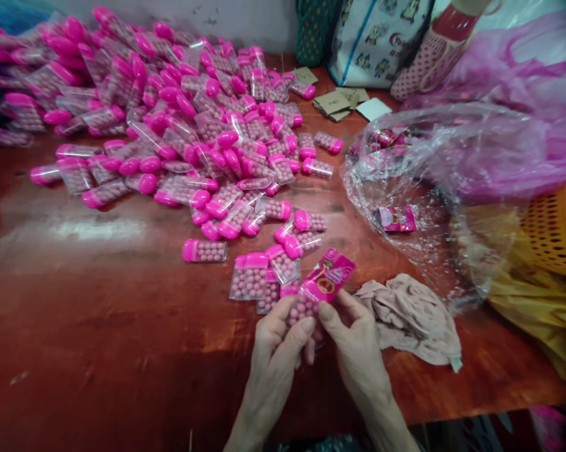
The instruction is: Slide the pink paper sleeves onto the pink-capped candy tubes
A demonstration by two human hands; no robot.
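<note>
Head view, left hand and right hand side by side, pinching candy tube

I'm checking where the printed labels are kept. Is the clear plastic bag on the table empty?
No: the clear plastic bag holds pink label packets, one lying near its open edge and more deeper inside.

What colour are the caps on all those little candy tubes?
Bright pink caps on clear tubes of pale pink candies, seen in the head view.

Left hand and right hand close together, fingers curled, thumbs up
</note>
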